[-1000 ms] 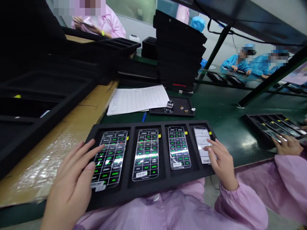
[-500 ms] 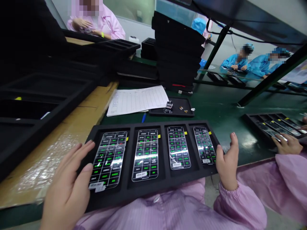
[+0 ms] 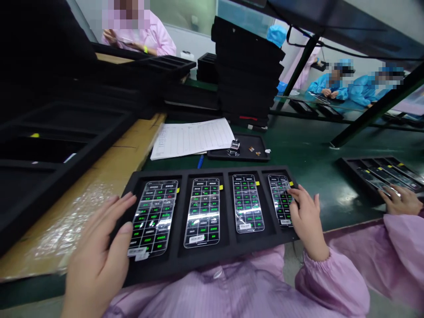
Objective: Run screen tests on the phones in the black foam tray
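A black foam tray (image 3: 228,245) lies in front of me with several smartphones in its slots, their screens lit with grids of mostly green text. My left hand (image 3: 99,251) rests at the tray's left end, fingers stretched and thumb apart, partly covering the edge of the leftmost phone (image 3: 154,218). Over the right end, my right hand (image 3: 308,218) is open, its fingertips at the upper right of the rightmost phone (image 3: 278,198); whether they touch the glass I cannot tell. Between them lie two more phones (image 3: 202,214). Yellow tabs stick out beside the phones.
Behind the tray are paper sheets (image 3: 194,138), a blue pen (image 3: 200,161) and a shallow black tray (image 3: 213,154) with small parts. A tall stack of black trays (image 3: 247,70) stands beyond. To the right, another person's hand (image 3: 402,201) is at a phone tray (image 3: 364,187).
My right hand has moved left from the tray's right edge onto the rightmost phone. My left hand stays at the left end. Across the table, a person's hands have shifted.
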A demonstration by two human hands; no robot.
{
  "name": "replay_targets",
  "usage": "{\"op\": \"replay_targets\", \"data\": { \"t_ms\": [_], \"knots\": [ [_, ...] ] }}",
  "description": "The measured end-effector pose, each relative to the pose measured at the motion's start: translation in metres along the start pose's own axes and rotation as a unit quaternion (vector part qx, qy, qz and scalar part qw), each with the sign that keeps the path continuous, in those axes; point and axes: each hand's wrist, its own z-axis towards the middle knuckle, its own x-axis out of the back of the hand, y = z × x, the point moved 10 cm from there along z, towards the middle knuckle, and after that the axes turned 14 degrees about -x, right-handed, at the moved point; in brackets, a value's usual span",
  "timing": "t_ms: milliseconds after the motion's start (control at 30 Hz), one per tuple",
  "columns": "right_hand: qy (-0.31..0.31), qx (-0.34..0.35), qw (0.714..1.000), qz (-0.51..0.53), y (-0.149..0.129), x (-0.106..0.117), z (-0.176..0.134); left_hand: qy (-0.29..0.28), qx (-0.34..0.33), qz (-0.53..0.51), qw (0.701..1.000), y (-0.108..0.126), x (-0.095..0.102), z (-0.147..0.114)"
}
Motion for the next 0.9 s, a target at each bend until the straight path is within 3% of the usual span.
{"op": "replay_targets", "data": {
  "t_ms": [67,200,333,533,700,800,900],
  "knots": [
    [-0.025,0.041,0.998,0.028,-0.022,-0.006,-0.005,-0.012,-0.007,0.002,1.0,0.001,-0.002,0.001],
    [-0.138,0.136,0.98,0.049,-0.073,-0.033,-0.021,-0.025,-0.018,0.01,0.999,0.002,-0.004,0.003],
    [-0.149,0.145,0.977,0.055,-0.107,-0.04,-0.029,-0.037,-0.025,0.011,0.999,0.002,-0.006,0.0],
    [-0.236,0.253,0.937,0.056,-0.175,-0.061,-0.062,-0.066,-0.041,0.049,0.996,0.01,-0.009,-0.001],
    [-0.23,0.257,0.938,0.046,-0.18,-0.072,-0.067,-0.166,-0.075,0.096,0.979,0.022,-0.029,0.003],
    [-0.202,0.251,0.944,0.067,-0.169,-0.058,-0.065,-0.209,-0.088,0.122,0.966,0.024,-0.042,0.002],
    [-0.171,0.227,0.956,0.072,-0.14,-0.039,-0.047,-0.23,-0.085,0.12,0.962,0.021,-0.044,0.004]
  ]
}}
